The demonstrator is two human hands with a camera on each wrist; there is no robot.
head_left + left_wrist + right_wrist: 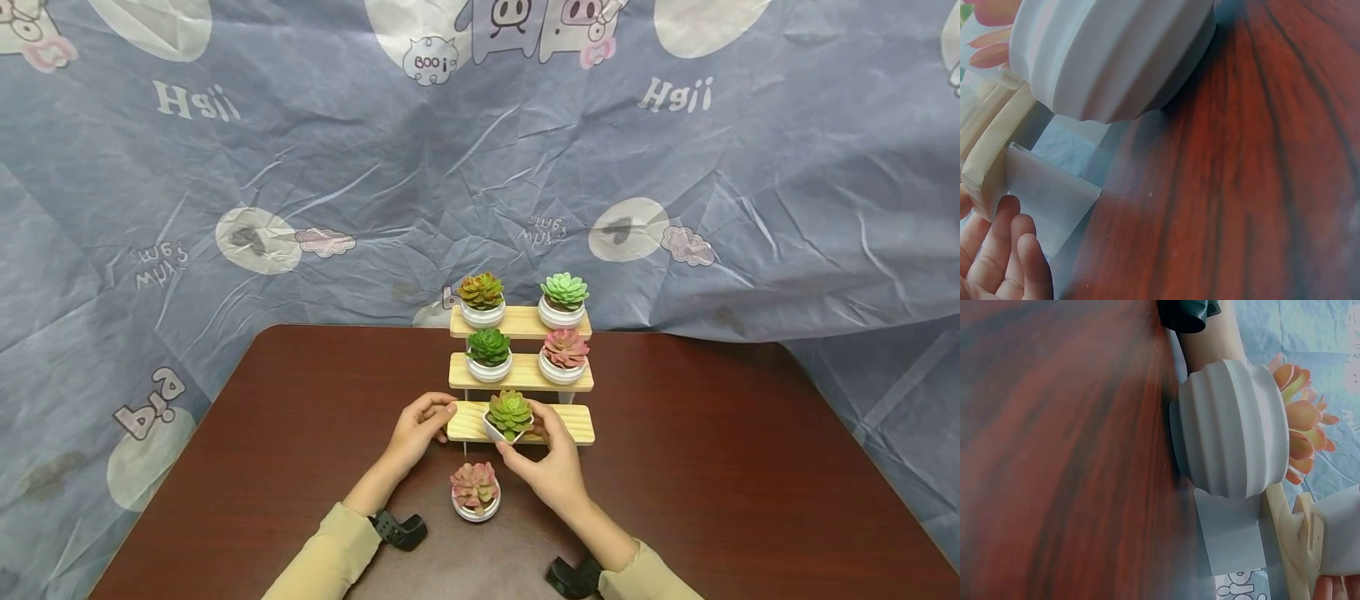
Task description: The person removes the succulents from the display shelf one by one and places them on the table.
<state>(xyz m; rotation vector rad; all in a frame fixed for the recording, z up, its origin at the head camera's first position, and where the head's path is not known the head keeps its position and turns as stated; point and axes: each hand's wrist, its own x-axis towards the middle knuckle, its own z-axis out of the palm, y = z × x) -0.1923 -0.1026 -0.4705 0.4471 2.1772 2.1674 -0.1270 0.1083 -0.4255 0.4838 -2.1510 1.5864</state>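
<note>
A three-step wooden plant stand [468, 421] stands on the table. My left hand [416, 429] grips the left end of its bottom board, thumb near the top edge; in the left wrist view, its fingers [1004, 237] curl up against the board beside a clear support [1047, 194]. With thumb and fingers, my right hand [555, 467] holds the white pot of a green succulent [510, 414] at the middle of the bottom board. Whether that pot touches the board is unclear. A pink succulent in a ribbed white pot [475, 496] stands on the table between my forearms.
On the middle board stand a dark green succulent [489, 354] and a pink one [564, 357]. The top board bears an orange-green succulent [482, 298] and a pale green one [564, 300]. A printed grey-blue cloth [420, 167] hangs behind the brown table [712, 467].
</note>
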